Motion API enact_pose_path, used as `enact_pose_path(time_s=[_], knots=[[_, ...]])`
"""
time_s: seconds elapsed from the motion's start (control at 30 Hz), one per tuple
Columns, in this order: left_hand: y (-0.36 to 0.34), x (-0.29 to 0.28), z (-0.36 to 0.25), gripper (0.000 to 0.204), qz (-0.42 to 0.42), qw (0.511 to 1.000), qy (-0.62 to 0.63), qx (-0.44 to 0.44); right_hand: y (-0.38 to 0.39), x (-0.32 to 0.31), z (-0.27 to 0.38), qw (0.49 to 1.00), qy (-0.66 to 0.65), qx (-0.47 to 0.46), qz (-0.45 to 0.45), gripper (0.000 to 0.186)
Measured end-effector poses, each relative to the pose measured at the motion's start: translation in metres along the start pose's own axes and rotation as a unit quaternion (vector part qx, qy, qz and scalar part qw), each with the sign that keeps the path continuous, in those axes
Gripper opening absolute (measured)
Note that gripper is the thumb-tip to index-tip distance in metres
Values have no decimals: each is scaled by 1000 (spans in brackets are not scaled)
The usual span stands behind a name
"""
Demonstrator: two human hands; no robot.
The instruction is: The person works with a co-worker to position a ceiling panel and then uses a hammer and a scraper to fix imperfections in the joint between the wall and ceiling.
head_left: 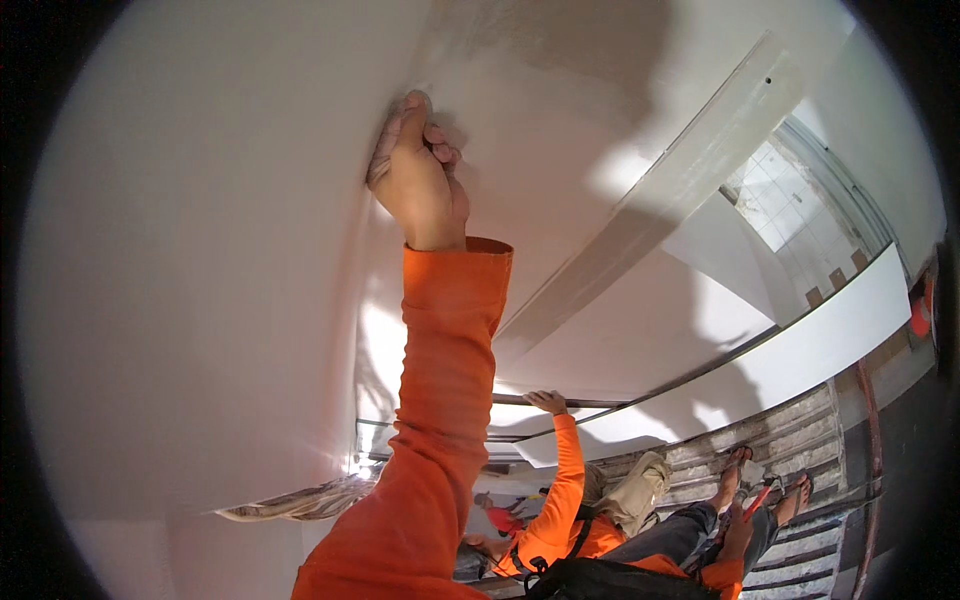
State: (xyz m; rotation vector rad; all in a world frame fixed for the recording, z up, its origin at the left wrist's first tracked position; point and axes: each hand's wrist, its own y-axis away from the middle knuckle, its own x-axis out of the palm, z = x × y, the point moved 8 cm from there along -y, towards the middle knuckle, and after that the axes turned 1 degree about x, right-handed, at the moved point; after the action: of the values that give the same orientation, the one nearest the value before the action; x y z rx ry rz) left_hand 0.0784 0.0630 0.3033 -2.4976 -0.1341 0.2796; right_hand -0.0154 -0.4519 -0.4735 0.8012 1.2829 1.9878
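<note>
My left hand (417,170), in an orange sleeve, is raised against the pale ceiling-like panel surface (200,260). Its fingers are curled, with the thumb upward; what they hold, if anything, is hidden. At the lower right, my right hand (736,532) is closed on a red-handled tool (762,496) with a grey metal end, held low near my legs and sandalled feet. A long beige strip (690,160) runs diagonally across the panels to the right of my left hand.
A co-worker in orange (560,510) has a hand (547,402) on the panel edge below. A curved white board (800,340), a tiled opening (770,190), a slatted platform (805,540) and a reddish pole (868,440) are at the right. A crumpled sheet (290,500) lies lower left.
</note>
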Motion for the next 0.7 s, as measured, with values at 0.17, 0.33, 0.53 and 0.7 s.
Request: enact_pose_path(time_s=[0.17,0.33,0.53,0.7], knots=[[11,0,8,16,151,975,-163,11,10,11,-2,1000,25,-5,3,38],[158,83,100,32,437,864,-178,-178,27,-6,43,994,89,-59,-23,43],[296,28,137,44,588,752,-205,-215,184,82,277,929,-128,-313,150,18],[298,7,83,38,465,810,0,-357,325,152,431,851,34,-455,260,24]])
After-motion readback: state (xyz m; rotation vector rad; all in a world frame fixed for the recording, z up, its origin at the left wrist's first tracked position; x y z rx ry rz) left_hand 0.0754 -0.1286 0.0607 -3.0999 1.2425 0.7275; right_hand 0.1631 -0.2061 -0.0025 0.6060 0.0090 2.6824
